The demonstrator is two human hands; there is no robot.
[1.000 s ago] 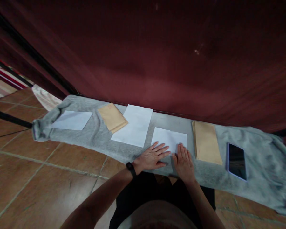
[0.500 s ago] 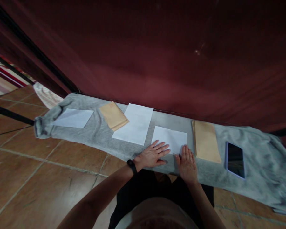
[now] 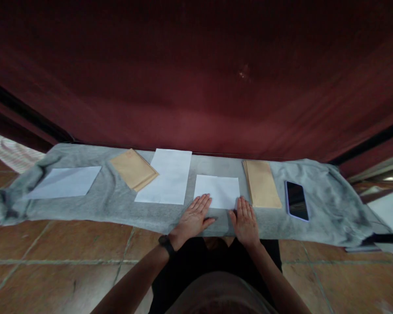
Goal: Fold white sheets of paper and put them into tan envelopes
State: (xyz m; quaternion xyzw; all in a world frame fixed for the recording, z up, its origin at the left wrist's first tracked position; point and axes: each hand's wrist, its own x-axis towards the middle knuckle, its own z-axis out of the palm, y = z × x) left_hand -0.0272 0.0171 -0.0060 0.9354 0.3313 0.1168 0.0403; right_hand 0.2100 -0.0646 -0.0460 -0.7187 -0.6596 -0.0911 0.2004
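A folded white sheet of paper (image 3: 217, 190) lies on the grey cloth in front of me. My left hand (image 3: 193, 216) rests flat with its fingertips on the sheet's lower left corner, fingers stretched out. At the lower right corner, my right hand (image 3: 245, 221) lies flat too, its fingers straight and close together. Neither hand grips anything. To the left is a larger white sheet (image 3: 170, 176), partly covered by a small stack of brown envelopes (image 3: 132, 168). Another stack of brown envelopes (image 3: 263, 183) lies just right of my right hand.
A grey cloth (image 3: 111, 209) covers the long narrow surface. At its far left is another white paper (image 3: 65, 182); a phone (image 3: 297, 200) in a lilac case lies toward the right. A dark red panel (image 3: 196, 87) rises behind, and brown floor tiles (image 3: 68, 244) show below.
The view has turned, so the surface now looks more level. My left hand has shifted toward the sheet's left corner, its fingers closer together. My right hand stays at the right corner.
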